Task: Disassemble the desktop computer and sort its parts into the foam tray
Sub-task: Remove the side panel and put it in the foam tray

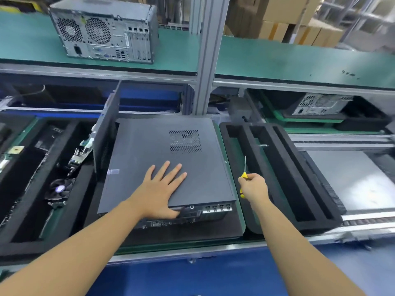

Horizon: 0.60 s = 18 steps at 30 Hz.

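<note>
A dark grey desktop computer (149, 150) lies on its side in the middle of the bench, its rear ports facing me and a vent grille on its top panel. My left hand (162, 186) presses flat on that panel near the rear edge, fingers spread. My right hand (253, 186) grips a yellow-handled screwdriver (244, 175), tip pointing up, just right of the case. A black foam tray (316, 218) with long slots lies under and beyond that hand. A second foam tray (32, 197) on the left holds a fan and circuit boards.
Another grey tower (102, 28) stands on the green upper shelf. A vertical aluminium post (206, 60) rises behind the case. A dark side panel (105, 133) stands upright at the case's left. At right lie a flat grey panel (350, 178) and a distant computer (318, 104).
</note>
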Each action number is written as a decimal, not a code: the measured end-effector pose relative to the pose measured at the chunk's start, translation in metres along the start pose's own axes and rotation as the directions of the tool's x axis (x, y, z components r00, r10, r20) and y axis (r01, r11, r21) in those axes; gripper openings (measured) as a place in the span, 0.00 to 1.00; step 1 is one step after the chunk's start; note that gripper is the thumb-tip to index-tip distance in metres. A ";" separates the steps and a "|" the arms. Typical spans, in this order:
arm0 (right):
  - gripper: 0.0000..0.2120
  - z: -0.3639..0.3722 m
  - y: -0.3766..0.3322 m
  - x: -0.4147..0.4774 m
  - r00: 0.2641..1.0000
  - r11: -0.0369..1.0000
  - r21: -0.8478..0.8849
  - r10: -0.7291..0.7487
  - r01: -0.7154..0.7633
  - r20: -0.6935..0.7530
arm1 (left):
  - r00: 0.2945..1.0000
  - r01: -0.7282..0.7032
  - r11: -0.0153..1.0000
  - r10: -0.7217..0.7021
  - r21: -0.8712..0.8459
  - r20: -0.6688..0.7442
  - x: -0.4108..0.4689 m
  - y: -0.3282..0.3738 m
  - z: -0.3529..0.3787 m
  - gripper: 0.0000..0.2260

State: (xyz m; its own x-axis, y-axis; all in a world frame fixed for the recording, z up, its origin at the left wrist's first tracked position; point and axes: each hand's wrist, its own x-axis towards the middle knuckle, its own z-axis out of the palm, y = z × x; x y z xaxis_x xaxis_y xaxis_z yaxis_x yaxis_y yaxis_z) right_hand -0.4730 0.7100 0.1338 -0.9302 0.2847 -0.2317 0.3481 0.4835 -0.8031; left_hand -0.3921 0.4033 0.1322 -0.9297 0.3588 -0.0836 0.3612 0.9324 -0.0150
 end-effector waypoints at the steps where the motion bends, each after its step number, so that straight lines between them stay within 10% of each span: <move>1: 0.08 0.004 0.008 0.007 1.000 0.996 -0.094 -0.002 0.003 0.013 | 1.000 -0.001 1.000 0.001 0.004 -0.007 0.000 0.000 0.000 0.50; 18: 0.21 0.050 0.058 0.064 0.969 0.826 -0.560 0.083 0.064 0.233 | 1.000 -0.011 0.999 0.012 0.041 -0.027 -0.003 0.001 -0.008 0.48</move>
State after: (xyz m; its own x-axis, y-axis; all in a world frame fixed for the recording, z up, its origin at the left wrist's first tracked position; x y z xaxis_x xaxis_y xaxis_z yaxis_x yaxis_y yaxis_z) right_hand -0.5184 0.7147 0.0452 -0.8997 0.1232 -0.4188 0.2933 0.8811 -0.3709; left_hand -0.3896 0.4035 0.1404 -0.9269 0.3708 -0.0572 0.3738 0.9258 -0.0554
